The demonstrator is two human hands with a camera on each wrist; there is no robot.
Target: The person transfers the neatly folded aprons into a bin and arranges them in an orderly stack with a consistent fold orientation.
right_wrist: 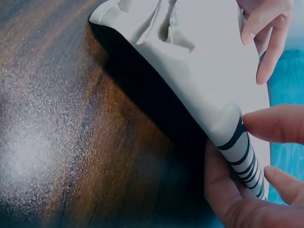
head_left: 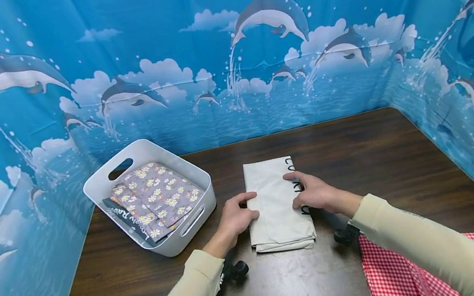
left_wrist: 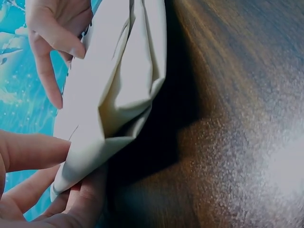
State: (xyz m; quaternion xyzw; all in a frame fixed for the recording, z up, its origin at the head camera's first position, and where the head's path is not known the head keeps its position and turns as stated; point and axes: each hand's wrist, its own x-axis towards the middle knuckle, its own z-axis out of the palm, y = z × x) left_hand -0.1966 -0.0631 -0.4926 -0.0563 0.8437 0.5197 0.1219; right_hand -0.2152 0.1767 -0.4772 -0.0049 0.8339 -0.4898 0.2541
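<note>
A folded cream cloth [head_left: 276, 219] lies lengthwise on the dark wooden table, black lettering running along its right edge. My left hand [head_left: 236, 215] grips its left edge, and in the left wrist view the thumb is on top with fingers [left_wrist: 88, 194] underneath. On the opposite side my right hand [head_left: 316, 192] pinches the lettered edge, with fingers on both faces of the fold in the right wrist view. That edge is lifted above the tabletop there. Loose folded layers show at the near end of the cloth [left_wrist: 126, 90].
At the left stands a white plastic basket [head_left: 207, 194] with handle holes, holding a folded grey daisy-print cloth [head_left: 165, 195] and a dark cloth with white lettering [head_left: 132, 224]. A red-and-white checked cloth [head_left: 389, 274] lies under my right forearm. Dolphin-print curtains [head_left: 209, 33] surround the table [head_left: 357, 144].
</note>
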